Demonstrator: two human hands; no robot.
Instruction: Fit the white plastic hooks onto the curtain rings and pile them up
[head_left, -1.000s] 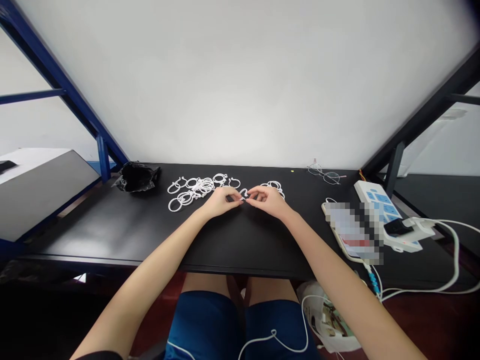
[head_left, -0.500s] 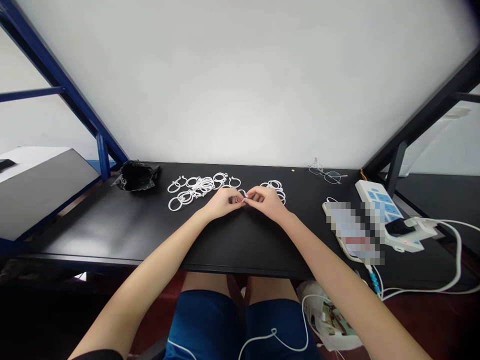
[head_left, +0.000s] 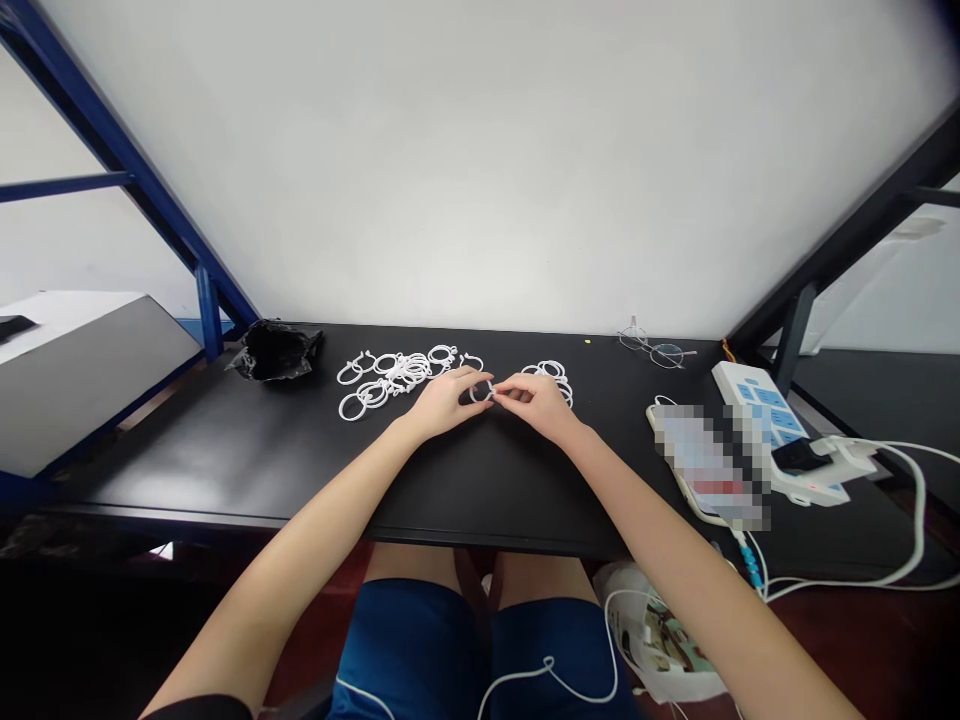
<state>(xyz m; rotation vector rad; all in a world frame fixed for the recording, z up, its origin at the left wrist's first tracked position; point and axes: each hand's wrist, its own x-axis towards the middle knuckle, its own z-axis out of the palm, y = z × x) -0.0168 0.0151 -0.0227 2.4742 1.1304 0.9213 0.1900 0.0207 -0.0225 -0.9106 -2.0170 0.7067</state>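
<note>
Between my two hands, over the middle of the black desk (head_left: 480, 480), is a white ring (head_left: 474, 391). My left hand (head_left: 448, 400) grips its two sides between thumb and fingers. On the right, my right hand (head_left: 541, 402) pinches the ring's edge with thumb and forefinger. A heap of white rings (head_left: 409, 370), some joined and some with small clips, lies behind and left of my left hand. Just beyond my right hand is a smaller group of white rings (head_left: 551, 370), partly hidden by it.
A crumpled black plastic bag (head_left: 276, 352) sits at the back left. Glasses (head_left: 652, 350) lie at the back right. Nearer are a phone (head_left: 694, 460), a power strip (head_left: 761, 400) and white cables (head_left: 919, 500). A white bag (head_left: 675, 684) hangs below the desk edge.
My left thumb and fingers have spread wider around the ring, so more of it shows between my hands. The rings on the desk have stayed in place.
</note>
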